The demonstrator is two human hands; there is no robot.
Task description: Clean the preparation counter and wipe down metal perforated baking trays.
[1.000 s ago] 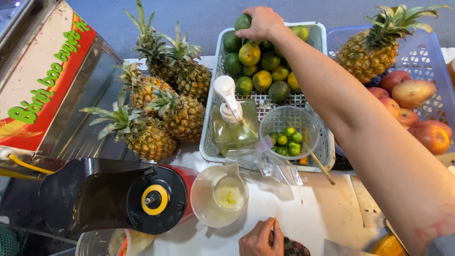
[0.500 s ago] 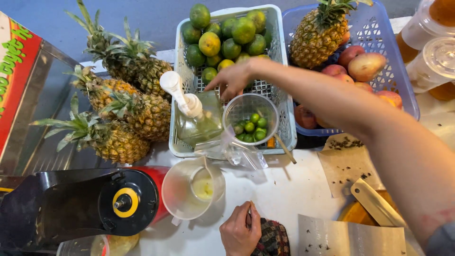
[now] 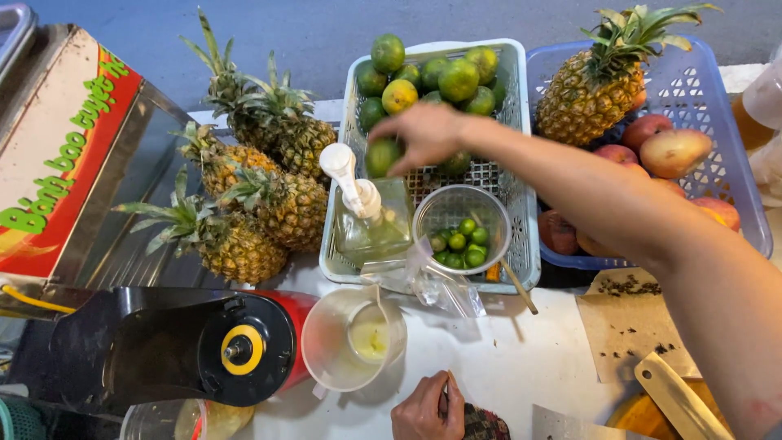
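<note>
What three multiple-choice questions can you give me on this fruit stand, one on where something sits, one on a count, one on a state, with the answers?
1. Where is the clear cup of small limes?
A. In the white basket
B. In the blue basket
C. On the juicer

2. How many pineapples lie left of the white basket?
A. One
B. Four
C. Seven

3. What is the right hand doing?
A. Resting flat on the table
B. Holding a knife
C. Closed in a grip on a green citrus fruit

Answers:
1. A, the cup stands at the near end of the white basket, beside the pump bottle.
2. B, four crowns and bodies show there; a fifth sits apart in the blue basket.
3. C, the fingers wrap the fruit above the basket.
</note>
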